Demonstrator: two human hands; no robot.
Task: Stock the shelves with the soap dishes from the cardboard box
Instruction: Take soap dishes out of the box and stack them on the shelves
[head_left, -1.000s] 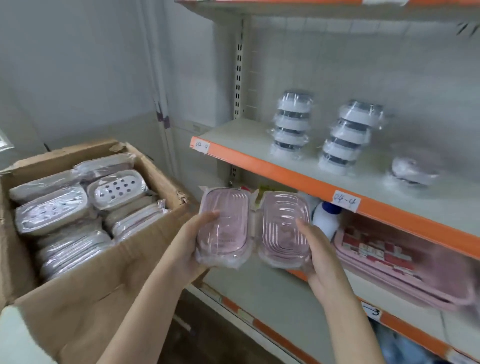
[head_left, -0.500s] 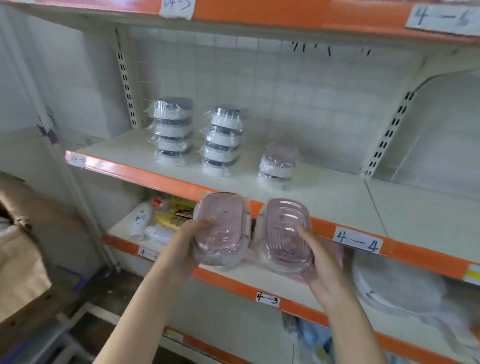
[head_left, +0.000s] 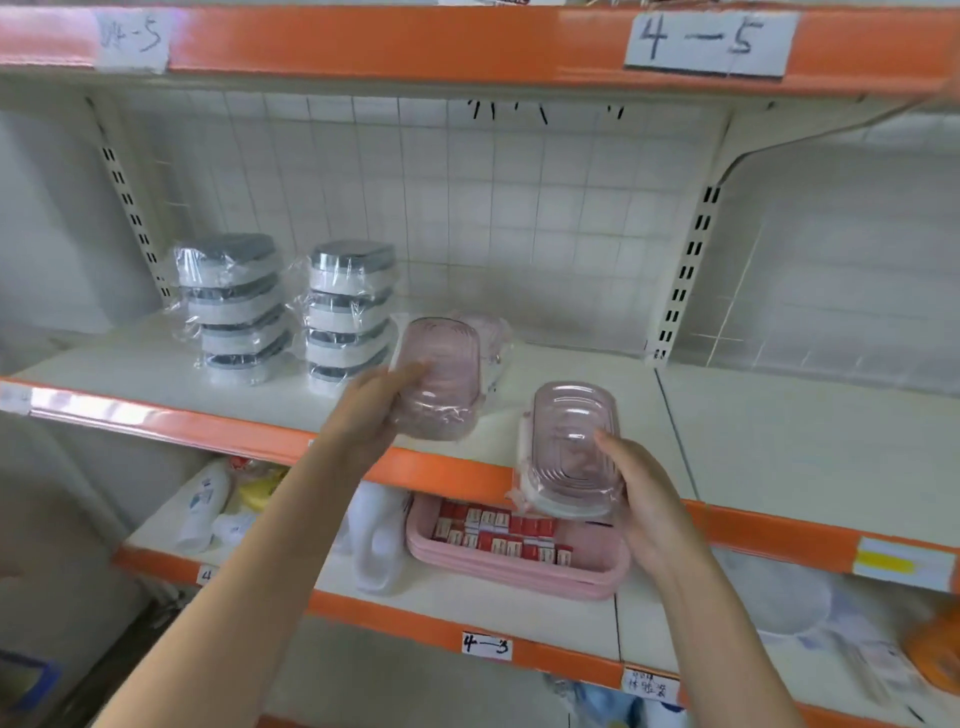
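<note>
My left hand (head_left: 371, 410) grips a pink wrapped soap dish (head_left: 441, 382) and holds it over the middle shelf (head_left: 571, 374), right in front of a short pink stack (head_left: 488, 338) that it partly hides. My right hand (head_left: 641, 486) grips a second pink soap dish (head_left: 571, 447) lower down, at the shelf's orange front edge. Two stacks of grey-and-white wrapped soap dishes (head_left: 231, 306) (head_left: 350, 312) stand on the shelf to the left. The cardboard box is out of view.
The shelf surface to the right of the pink stack is bare up to the slotted upright (head_left: 685, 265). Below, a pink tray with small red boxes (head_left: 519, 556), white bottles (head_left: 200, 509) and other goods fill the lower shelf. An upper shelf edge (head_left: 467, 41) runs overhead.
My view swung right from the box to the shelves. Both hands rose with their dishes; the left went up and forward to the pink stack, and the two dishes moved apart.
</note>
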